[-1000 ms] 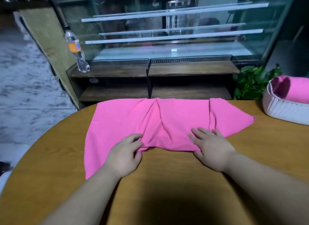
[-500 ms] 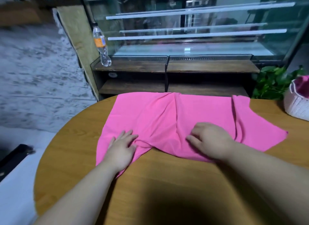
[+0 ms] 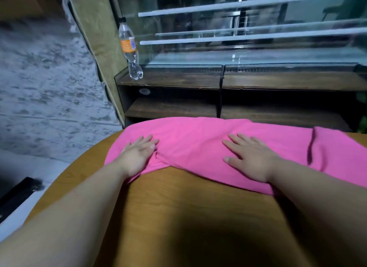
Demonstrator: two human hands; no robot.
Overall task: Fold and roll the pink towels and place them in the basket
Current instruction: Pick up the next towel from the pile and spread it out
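The pink towel lay spread across the far part of the table, under both hands and running out past them on either side. It looked light, thin and limp, a cloth that would crease wherever pushed and slide easily on smooth wood, so it would likely need pinning with one palm while the other hand worked. The best hold seemed to be the near folded edge just below the hands, or the loose flap beyond the right hand, where a raised fold stood up.

The left hand rested flat on the cloth, fingers spread, beside a small bunched crease at its thumb side. The right hand lay flat too, fingers splayed and pressing down. Neither pinched anything.

The table was round, wooden and bare nearer than the hands. Beyond the towel stood a dark wooden shelf unit with a glass case above it, and ahead of the left hand a plastic bottle stood on the shelf. No basket showed.
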